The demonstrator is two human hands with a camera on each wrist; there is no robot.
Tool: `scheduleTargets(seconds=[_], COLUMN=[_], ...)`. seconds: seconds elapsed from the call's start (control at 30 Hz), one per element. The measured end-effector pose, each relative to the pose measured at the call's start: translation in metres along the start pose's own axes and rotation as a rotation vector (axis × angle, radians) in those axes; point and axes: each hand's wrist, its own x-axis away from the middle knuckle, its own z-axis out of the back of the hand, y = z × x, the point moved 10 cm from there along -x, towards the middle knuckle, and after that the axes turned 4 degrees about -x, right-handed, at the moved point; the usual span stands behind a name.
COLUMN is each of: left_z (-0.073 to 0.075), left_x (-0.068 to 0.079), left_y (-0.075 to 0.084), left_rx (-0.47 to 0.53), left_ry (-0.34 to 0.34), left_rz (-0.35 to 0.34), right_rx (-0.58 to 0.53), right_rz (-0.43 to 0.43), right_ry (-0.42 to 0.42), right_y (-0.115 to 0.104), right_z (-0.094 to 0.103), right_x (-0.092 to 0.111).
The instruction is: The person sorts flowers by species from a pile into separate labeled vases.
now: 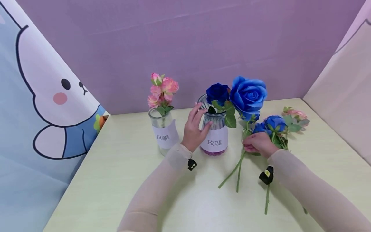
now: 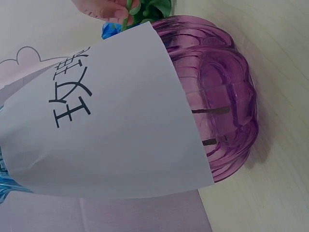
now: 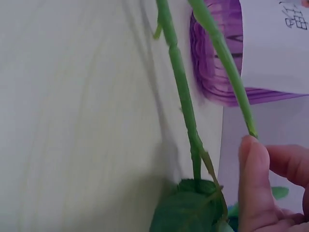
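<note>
My left hand (image 1: 195, 130) is at the neck of a ribbed glass vase (image 1: 214, 151), fingers at the rim and thumb across its front. This vase has a purple base and a white paper label (image 2: 116, 121) with black characters. A dark blue rose (image 1: 217, 92) with green leaves stands in it. My right hand (image 1: 259, 143) pinches a green stem (image 3: 236, 82) between thumb and fingertips. Above that hand is a large blue rose (image 1: 248, 93), its head just right of the vase rim. A second stem (image 3: 181, 87) runs beside the pinched one.
Left of the vase, a clear glass jar (image 1: 155, 120) with its own paper label holds pink flowers (image 1: 163, 90). More blue roses (image 1: 274, 123) and a pale pink flower (image 1: 297, 114) lie on the table (image 1: 116, 180) to the right. A purple backdrop (image 1: 174, 48) rises behind.
</note>
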Motion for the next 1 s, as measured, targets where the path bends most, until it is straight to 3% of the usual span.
scheduleTargets(seconds=[0.27,0.4,0.57,0.77,1.0], left_z=[-0.001,0.002,0.0,0.002,0.004], left_x=[-0.004,-0.004,0.006,0.013,0.001], left_y=[0.0,-0.001,0.0,0.0,0.001], left_rx=[0.0,-0.007,-0.011,-0.01,0.006], left_ry=[-0.006,0.002,-0.021,-0.004,0.019], left_rz=[-0.001,-0.015,-0.02,-0.021,-0.043], right_rx=[-0.3,-0.374,-0.447,-0.532,-0.588], right_rz=[0.013,0.049,0.1,0.149,0.232], right_ry=[0.015,0.03,0.067,0.188,0.398], right_y=[-0.003,-0.004,0.007,0.017,0.013], right_z=[-0.001,-0.003,-0.003,-0.005,-0.01], right_x=[0.007,0.011,0.031,0.046,0.048])
